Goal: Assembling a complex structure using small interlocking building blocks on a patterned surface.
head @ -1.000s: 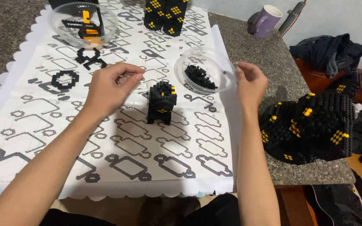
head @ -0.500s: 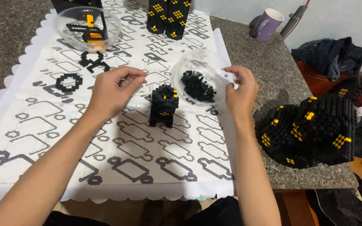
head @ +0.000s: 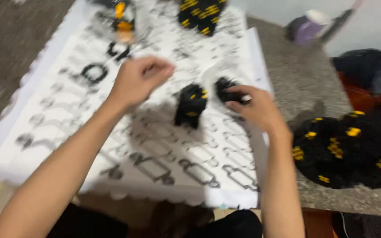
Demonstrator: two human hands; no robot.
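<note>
Left hand (head: 138,80): raised above the patterned white sheet (head: 124,145), fingers curled in, tips pinched together; blur hides whether a piece is held.
Right hand (head: 254,107): fingertips reach into the clear bowl of black pieces (head: 225,86); grip unclear.
Black-and-yellow block figure (head: 191,105): upright on the sheet, between both hands, touching neither.
Forearms: both stretched forward from the bottom edge.

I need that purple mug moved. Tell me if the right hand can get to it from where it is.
Probably yes. The right hand is at the clear bowl of black pieces, and only bare counter shows between it and the purple mug.
</note>
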